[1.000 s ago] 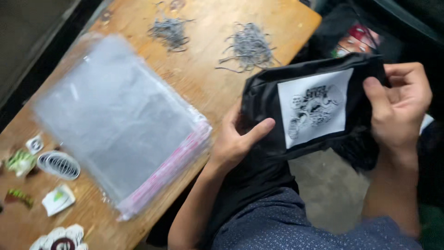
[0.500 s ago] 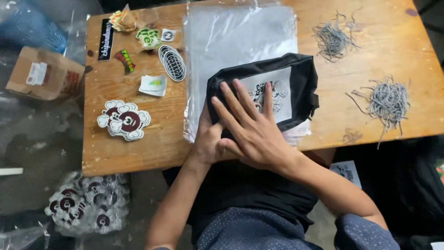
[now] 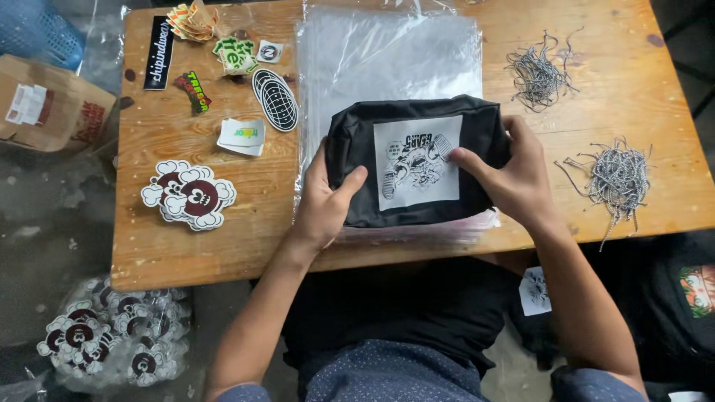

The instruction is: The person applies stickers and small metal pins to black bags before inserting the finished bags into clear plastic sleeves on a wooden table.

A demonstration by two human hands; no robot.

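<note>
Gripping both short ends, your left hand [image 3: 324, 201] at nine o'clock and right hand [image 3: 514, 179] at three o'clock close on the folded black shirt [image 3: 413, 160], its long axis crosswise, atop clear bags [image 3: 387, 52] on the surface [image 3: 246, 246].

clear bag stack [image 3: 387, 52] mid-table, brown box [image 3: 45, 108] left floor

Folded black garment [image 3: 417, 160], white printed panel up, on clear bags [image 3: 387, 59]
</note>
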